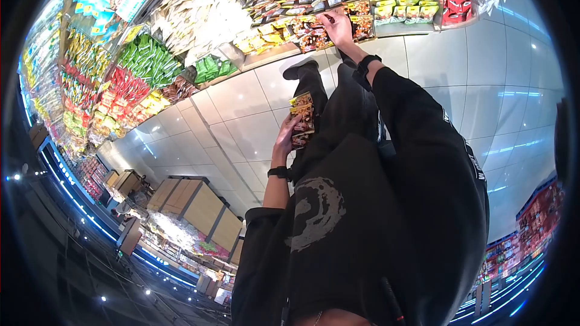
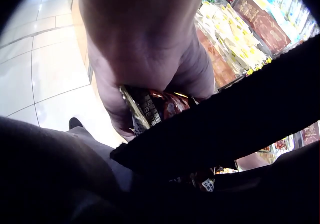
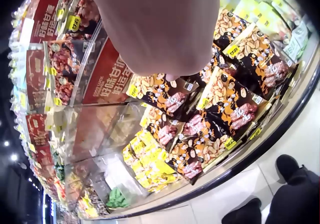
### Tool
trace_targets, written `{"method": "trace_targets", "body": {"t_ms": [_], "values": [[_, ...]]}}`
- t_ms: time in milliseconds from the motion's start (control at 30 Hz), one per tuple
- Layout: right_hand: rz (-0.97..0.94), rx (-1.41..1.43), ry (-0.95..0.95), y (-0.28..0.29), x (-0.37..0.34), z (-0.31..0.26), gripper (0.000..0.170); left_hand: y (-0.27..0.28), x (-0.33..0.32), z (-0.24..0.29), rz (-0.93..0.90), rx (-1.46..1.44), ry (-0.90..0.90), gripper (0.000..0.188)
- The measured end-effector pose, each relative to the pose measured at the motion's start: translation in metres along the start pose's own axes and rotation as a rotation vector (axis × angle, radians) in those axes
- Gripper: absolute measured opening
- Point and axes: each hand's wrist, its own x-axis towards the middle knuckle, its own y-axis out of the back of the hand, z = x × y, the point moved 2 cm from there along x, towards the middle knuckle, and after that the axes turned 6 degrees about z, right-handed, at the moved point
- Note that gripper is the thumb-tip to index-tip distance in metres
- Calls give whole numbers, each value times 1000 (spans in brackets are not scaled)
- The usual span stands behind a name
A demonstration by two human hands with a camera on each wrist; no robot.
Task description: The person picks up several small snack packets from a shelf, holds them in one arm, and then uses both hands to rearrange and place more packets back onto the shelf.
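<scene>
In the head view my left hand (image 1: 285, 133) grips several snack packets (image 1: 304, 122) in front of my left leg. Their dark, glossy wrappers with printing show under that hand in the left wrist view, partly covered by a black strap. My right hand (image 1: 339, 29) reaches down to a shelf bin of black and orange peanut snack packets (image 3: 220, 101). Those packets lie loosely overlapped, with peanuts and reddish pieces printed on them. The right wrist view shows the back of this hand right over the packets; its fingers are mostly hidden, so I cannot tell whether they pinch one.
Small yellow packets (image 3: 150, 159) fill the neighbouring bin, behind a clear divider. Pale green packets (image 3: 262, 13) lie on the other side. Red sign panels (image 3: 107, 78) stand behind the bins. A dark rounded rim (image 3: 240, 154) edges the shelf above the tiled floor (image 1: 241, 108).
</scene>
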Motion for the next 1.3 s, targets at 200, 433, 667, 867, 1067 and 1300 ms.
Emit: {"method": "trace_targets", "body": {"t_ms": [200,433,667,867,1067,1300], "values": [[42,108,-261,8,-11,-1,29,-4,-1,0,-22,-12,26,35],[34,-106,-307,-18,2,9,24,-24,-14,7,107,53,15,29],[276,127,-199,-19,-18,-13,22,-23,-16,7,72,42,-5,33],[1,-122,-53,-26,-56,21,27,-20,-11,3,66,-9,-16,35],[35,62,-434,-47,-52,37,34,-23,-18,9,54,3,-15,35],[43,96,-608,-62,-39,44,36,-5,-5,-1,-17,0,-1,40]]}}
